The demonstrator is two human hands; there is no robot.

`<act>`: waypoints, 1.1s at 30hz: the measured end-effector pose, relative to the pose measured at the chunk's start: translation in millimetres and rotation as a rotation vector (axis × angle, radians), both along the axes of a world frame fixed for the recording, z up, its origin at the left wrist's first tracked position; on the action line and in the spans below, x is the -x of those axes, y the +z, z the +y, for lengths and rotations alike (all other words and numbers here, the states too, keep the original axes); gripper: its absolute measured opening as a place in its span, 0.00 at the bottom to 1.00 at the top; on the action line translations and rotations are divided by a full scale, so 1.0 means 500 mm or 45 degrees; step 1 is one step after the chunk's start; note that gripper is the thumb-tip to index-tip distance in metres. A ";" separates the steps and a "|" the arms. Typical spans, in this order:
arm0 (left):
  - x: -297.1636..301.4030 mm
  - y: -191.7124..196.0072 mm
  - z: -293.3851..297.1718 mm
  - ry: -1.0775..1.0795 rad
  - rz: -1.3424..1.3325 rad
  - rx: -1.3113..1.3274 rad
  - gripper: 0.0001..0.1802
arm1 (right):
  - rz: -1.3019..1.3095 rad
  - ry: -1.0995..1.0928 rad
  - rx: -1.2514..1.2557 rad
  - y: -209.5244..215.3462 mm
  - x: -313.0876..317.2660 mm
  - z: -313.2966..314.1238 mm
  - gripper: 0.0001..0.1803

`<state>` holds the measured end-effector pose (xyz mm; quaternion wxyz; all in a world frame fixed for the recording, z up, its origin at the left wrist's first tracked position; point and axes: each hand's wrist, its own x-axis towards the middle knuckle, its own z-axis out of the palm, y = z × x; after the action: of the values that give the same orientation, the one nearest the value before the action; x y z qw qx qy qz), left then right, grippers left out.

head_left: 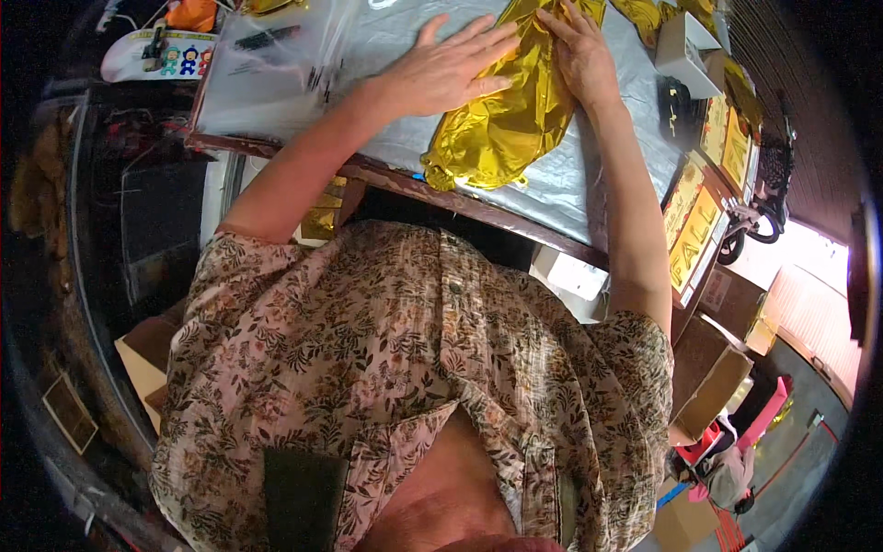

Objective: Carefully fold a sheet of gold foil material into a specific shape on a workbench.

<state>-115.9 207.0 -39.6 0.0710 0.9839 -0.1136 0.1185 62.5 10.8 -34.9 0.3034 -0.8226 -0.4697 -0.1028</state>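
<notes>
A flat, crinkled gold foil balloon (511, 124) lies on the table (391, 147), which has a silvery-grey cover. Its gathered lower end reaches close to the front edge. My left hand (451, 69) rests with fingers spread, the fingertips on the left side of the foil. On the right side, my right hand (586, 57) presses down with its fingers stretched out along the foil's edge. The far end of the balloon runs out of the top of the picture.
Clear plastic sheeting (276, 87) covers the table's left part. At the right stand a white open box (687, 55), a dark object (677, 110) and yellow printed boxes (694, 235). More gold foil (636, 18) lies at the far right. Cardboard boxes (713, 377) are stacked lower right.
</notes>
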 end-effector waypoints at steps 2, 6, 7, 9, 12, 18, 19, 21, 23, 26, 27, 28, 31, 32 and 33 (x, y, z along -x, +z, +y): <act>-0.003 -0.011 0.001 -0.034 0.044 0.006 0.38 | -0.011 0.007 0.002 0.006 0.004 0.003 0.25; -0.003 -0.010 0.000 -0.098 -0.057 -0.014 0.40 | 0.009 0.049 0.021 0.017 0.002 -0.006 0.26; -0.002 -0.005 -0.002 -0.116 -0.064 0.004 0.40 | 0.006 0.047 0.023 0.018 0.004 -0.007 0.26; 0.003 0.003 -0.004 -0.107 -0.004 0.010 0.40 | 0.017 0.044 -0.077 0.022 0.012 -0.002 0.26; 0.008 0.012 -0.001 -0.092 0.065 0.026 0.41 | 0.252 0.047 -0.116 0.036 0.027 0.003 0.25; 0.002 0.012 -0.014 -0.119 -0.058 0.085 0.41 | -0.105 0.034 0.006 -0.023 -0.018 -0.012 0.29; 0.001 0.016 -0.014 -0.120 -0.070 0.113 0.39 | -0.113 0.029 0.034 -0.023 -0.016 -0.012 0.28; -0.016 0.031 -0.009 -0.133 -0.048 0.146 0.37 | -0.131 0.018 0.058 -0.023 -0.014 -0.013 0.28; -0.050 0.038 -0.001 -0.155 -0.027 0.179 0.34 | -0.103 0.006 0.083 -0.023 -0.013 -0.016 0.27; -0.140 0.038 0.037 -0.099 -0.079 0.205 0.25 | -0.092 0.010 0.068 -0.023 -0.006 -0.011 0.27; -0.168 0.036 0.042 -0.105 -0.083 0.206 0.25 | -0.098 0.003 0.079 -0.022 -0.006 -0.013 0.27; -0.195 0.037 0.049 -0.127 -0.069 0.201 0.25 | -0.103 0.004 0.079 -0.017 -0.004 -0.010 0.27; -0.247 0.028 0.060 -0.141 -0.083 -0.004 0.24 | -0.087 -0.007 0.103 -0.010 0.007 -0.008 0.28; -0.259 0.023 0.063 -0.124 -0.112 -0.209 0.24 | -0.083 -0.012 0.109 -0.009 0.008 -0.005 0.28; -0.267 0.010 0.070 -0.128 -0.104 -0.202 0.24 | -0.061 -0.019 0.092 -0.006 0.013 -0.001 0.29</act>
<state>17.7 241.8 -34.4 -0.0061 0.9738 -0.1748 0.1453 56.3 10.3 -38.1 0.2614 -0.8337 -0.4743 -0.1078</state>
